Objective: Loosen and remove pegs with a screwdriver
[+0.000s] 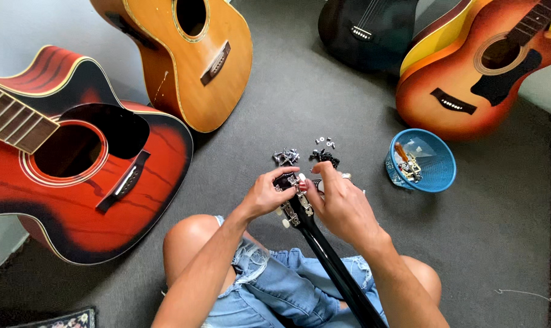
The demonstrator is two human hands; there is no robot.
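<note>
A black guitar neck [333, 261] runs up from my lap, ending in a headstock [293, 197] fitted with silver tuning machines. My left hand [264, 194] grips the headstock's left side, fingertips on a tuner. My right hand [339, 203] closes on the right side, fingers pinched near a small red-tipped part at the top. What the pinch holds is too small to tell. Loose silver tuners [285, 157] and small black screws [324, 157] lie on the grey carpet just beyond the headstock.
A red and black acoustic guitar [75, 158] lies at left, an orange one [190, 54] leans behind. A black guitar [366, 30] and a sunburst guitar [476, 67] stand at the back right. A blue basket [430, 161] holds small tools and parts.
</note>
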